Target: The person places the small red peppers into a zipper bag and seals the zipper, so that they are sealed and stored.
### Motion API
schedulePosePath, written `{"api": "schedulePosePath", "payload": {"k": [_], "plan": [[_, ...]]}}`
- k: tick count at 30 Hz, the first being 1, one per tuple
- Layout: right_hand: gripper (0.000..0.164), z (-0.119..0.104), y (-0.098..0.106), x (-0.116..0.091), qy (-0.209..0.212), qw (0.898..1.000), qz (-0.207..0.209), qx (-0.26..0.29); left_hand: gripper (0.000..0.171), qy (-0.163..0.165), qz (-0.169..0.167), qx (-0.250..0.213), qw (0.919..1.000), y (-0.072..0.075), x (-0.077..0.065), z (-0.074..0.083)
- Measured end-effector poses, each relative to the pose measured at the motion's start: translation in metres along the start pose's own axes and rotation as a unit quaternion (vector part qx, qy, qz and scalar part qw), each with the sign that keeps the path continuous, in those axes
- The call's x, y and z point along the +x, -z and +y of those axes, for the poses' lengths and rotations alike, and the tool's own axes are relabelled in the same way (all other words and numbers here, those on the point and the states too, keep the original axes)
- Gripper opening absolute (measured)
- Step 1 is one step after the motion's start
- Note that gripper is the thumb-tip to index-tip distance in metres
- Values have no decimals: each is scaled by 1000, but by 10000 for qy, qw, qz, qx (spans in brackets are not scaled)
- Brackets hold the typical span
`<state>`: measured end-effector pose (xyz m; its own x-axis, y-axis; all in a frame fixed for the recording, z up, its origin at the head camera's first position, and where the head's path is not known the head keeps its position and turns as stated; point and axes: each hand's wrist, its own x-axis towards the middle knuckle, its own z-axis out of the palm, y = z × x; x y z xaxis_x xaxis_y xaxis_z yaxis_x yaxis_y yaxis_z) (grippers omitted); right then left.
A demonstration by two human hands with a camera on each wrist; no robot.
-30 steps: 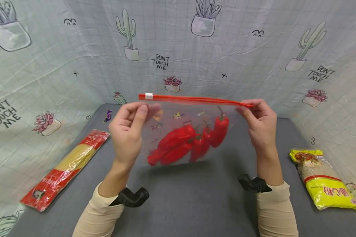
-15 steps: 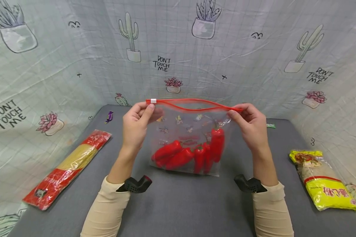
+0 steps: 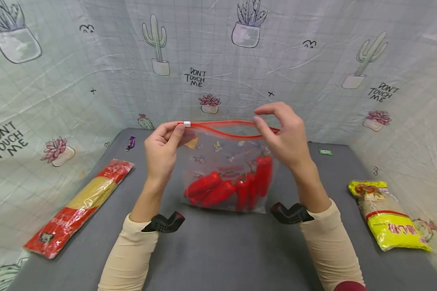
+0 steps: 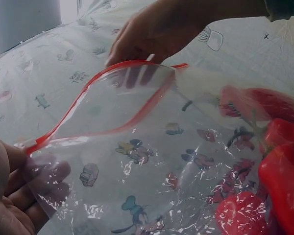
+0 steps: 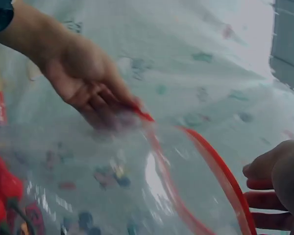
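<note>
A clear zip bag (image 3: pixel 211 151) with a red zip edge and small cartoon prints hangs above the table, its mouth gaping in the middle. Several red peppers (image 3: pixel 218 193) lie in its lower part. My left hand (image 3: pixel 162 151) pinches the bag's upper left corner beside the white slider (image 3: pixel 187 124). At the other end, my right hand (image 3: pixel 285 135) is beside the zip edge with thumb and forefinger apart. In the right wrist view, the fingers of the right hand (image 5: pixel 284 181) lie near the red edge; whether they touch it is unclear.
On the left of the grey table (image 3: pixel 218 250) lies a red pack of dry noodles (image 3: pixel 81 206). A yellow food bag (image 3: pixel 391 218) is at the right. Small purple (image 3: pixel 130 143) and green (image 3: pixel 325 152) wrapped pieces lie farther back, before a printed curtain (image 3: pixel 218 56).
The bag has come lower and its mouth has parted. My right hand has let go of the right corner and moved left along the zip edge; the left hand keeps its pinch.
</note>
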<state>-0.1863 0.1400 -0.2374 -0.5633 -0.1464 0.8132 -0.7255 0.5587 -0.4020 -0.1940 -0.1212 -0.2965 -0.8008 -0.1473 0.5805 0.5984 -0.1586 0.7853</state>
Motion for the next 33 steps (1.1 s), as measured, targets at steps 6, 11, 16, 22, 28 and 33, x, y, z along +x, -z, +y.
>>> {"api": "schedulePosePath", "payload": {"k": [6,11,16,22,28,33], "plan": [[24,-30,-40,25,326,9822,-1796,-451,23,-83,40,-309,9995,1,0,2],[26,-49,-66,31,643,9683,-2312,-694,21,-210,27,-260,9994,3,0,4],[22,-60,-82,33,1051,9616,-2335,-984,21,-262,49,-66,9996,6,2,5],[14,-64,-88,32,1088,9536,-2409,-1442,20,-450,129,769,9959,-1,-4,20],[11,-64,-80,28,1234,9425,-2476,-1877,17,-903,261,1400,9857,-13,-11,26],[14,-56,-66,29,1183,9417,-2612,-1762,18,-919,548,1151,9876,-14,-9,27]]}}
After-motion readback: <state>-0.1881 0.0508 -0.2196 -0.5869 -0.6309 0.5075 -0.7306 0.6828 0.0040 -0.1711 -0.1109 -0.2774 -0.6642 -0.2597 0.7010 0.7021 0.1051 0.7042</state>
